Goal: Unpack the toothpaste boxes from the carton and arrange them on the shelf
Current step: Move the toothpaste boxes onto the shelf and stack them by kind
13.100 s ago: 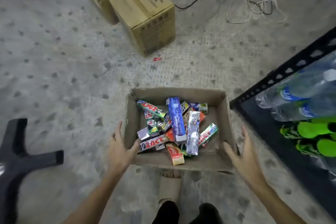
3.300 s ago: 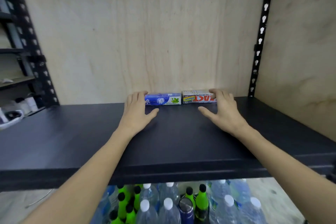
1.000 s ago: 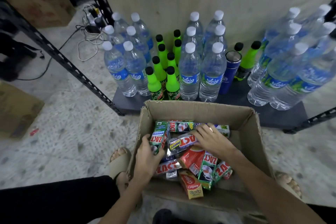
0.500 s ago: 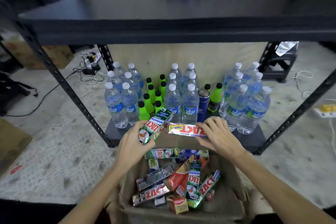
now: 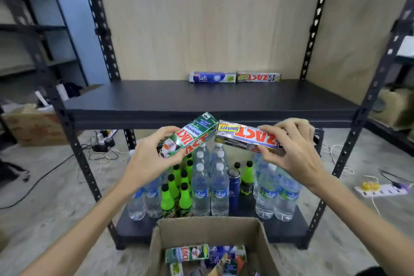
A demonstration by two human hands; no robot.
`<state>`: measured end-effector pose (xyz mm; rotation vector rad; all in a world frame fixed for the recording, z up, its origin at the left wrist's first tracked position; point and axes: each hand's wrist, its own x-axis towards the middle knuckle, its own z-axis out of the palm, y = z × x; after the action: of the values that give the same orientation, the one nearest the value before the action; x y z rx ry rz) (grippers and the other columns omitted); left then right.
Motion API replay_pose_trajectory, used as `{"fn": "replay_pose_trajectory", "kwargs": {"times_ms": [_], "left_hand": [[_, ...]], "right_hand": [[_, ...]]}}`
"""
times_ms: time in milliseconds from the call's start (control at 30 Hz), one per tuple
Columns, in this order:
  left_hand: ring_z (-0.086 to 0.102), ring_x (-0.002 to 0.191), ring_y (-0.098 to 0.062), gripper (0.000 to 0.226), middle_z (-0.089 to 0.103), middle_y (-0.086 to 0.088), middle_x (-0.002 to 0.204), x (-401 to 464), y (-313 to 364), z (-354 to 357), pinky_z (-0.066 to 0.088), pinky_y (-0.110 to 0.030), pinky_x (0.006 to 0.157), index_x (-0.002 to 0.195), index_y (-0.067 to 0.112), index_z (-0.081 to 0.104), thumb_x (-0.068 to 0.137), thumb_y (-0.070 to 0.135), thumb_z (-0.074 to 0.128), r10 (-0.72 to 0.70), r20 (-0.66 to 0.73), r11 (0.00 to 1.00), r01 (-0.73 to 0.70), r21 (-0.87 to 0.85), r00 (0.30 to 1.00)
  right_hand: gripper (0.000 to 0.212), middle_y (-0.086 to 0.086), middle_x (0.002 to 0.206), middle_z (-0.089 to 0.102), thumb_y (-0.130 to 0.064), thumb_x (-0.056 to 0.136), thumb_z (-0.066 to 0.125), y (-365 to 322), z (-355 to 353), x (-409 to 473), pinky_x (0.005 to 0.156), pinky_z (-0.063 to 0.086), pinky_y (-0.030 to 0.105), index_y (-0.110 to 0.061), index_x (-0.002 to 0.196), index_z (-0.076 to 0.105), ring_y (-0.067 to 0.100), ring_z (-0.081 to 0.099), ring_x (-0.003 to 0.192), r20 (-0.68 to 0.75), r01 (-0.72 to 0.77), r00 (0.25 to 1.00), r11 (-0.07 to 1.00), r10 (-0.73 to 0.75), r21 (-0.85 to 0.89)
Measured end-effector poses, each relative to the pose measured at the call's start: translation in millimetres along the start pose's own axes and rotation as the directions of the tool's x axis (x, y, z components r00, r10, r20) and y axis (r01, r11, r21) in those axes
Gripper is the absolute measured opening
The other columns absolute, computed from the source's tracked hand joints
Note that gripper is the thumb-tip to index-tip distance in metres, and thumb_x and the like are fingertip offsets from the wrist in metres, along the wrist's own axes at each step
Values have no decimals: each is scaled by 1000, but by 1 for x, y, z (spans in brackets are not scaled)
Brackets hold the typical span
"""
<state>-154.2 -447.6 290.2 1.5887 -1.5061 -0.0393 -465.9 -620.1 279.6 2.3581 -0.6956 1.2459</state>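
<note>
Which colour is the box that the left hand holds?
Mostly green, with red ZACT lettering: the green box in the left hand, head view.

There is only one view, from the person's head. It faces forward and a little down to the shelf, from close in front; the carton is directly below the camera.

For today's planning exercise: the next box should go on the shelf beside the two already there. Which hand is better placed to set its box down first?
Probably the right hand: its silver Zact Smokers box is nearly level and sits almost directly below the shelved Zact box. The left hand holds the green Zact Whitening box tilted, farther left.
</note>
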Motion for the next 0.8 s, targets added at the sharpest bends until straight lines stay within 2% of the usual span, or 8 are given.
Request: {"fn": "replay_pose_trajectory", "kwargs": {"times_ms": [133,300,433,533,600,667,800], "left_hand": [[66,105,2,48,72,20,112,48,22,-29,49,-10,86,124,28,66,80,20,83,101,27,994,-102,30,994],[60,113,6,43,66,18,122,115,22,-42,46,-12,93,130,27,65,89,29,75,137,146,978,-157,136,980],[58,111,-2,41,64,15,126,161,1,-27,48,-29,100,134,32,61,94,37,67,42,288,951,-127,282,957],[52,113,-5,42,60,16,127,185,-11,-13,43,-33,103,138,41,55,97,44,61,5,323,934,-120,338,946],[48,115,-5,41,55,20,124,201,-16,-5,36,-38,106,140,45,52,99,46,56,9,343,917,-144,372,939],[47,124,-8,43,57,20,133,218,-22,4,32,-44,107,142,49,48,99,49,50,40,375,885,-207,417,926],[43,134,-15,43,50,10,148,250,-36,28,35,-49,109,147,42,47,103,39,48,68,379,856,-248,453,923]], "right_hand": [[49,4,107,60,-51,89,61,16,-26,44,90,29,37,-18,125,68,28,46,109,-44,62,997,995,-65,-79],[50,0,113,56,-54,94,54,48,-22,81,93,31,40,-24,133,61,30,47,114,27,50,999,989,-47,-140],[48,-5,116,51,-57,96,50,80,2,92,95,32,40,-30,136,55,25,45,114,109,-32,993,991,47,-131],[40,-8,120,48,-53,98,52,101,23,92,95,27,35,-36,134,52,21,41,115,188,-61,979,994,77,-90],[38,-10,123,48,-48,96,59,113,35,95,95,25,34,-38,132,51,18,39,116,236,-93,966,993,107,-67],[38,-13,123,47,-45,92,65,125,47,103,93,25,33,-41,127,50,16,37,115,280,-154,947,988,157,-30],[30,-13,121,47,-45,91,67,144,66,124,96,30,41,-45,116,51,16,37,115,363,-300,891,954,273,19]]}}
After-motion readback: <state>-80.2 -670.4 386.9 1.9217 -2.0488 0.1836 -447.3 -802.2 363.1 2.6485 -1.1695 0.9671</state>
